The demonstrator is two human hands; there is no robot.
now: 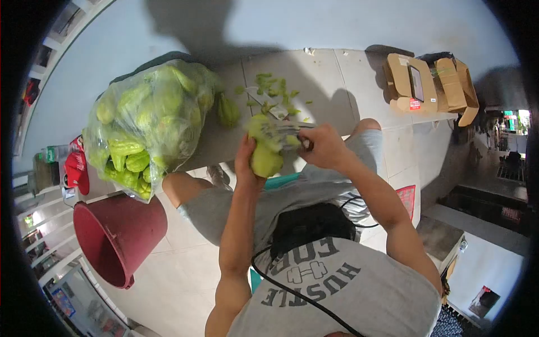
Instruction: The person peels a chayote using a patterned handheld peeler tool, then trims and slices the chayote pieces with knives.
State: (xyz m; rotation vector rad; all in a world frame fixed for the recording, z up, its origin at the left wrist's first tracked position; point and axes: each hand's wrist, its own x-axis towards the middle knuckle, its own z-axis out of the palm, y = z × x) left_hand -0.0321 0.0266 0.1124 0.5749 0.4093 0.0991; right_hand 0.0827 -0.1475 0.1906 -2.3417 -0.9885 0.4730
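My left hand (247,163) is closed around a pale green chayote (266,160), held up over my lap. My right hand (325,147) grips a metal peeling blade (287,129) that lies across the upper part of the chayote. Motion blurs the blade, so its exact shape cannot be made out. Beyond my hands, green peelings (275,89) are scattered on the tiled ledge (325,70), some over a small pale packet or paper. A single chayote (228,110) rests there to the left of the peelings.
A large clear plastic bag (151,112) full of chayotes stands at the left of the ledge. Below it, a dark red bucket (126,233) leans tilted on the floor. Two open cardboard boxes, one (412,84) beside the other (456,87), sit at the far right.
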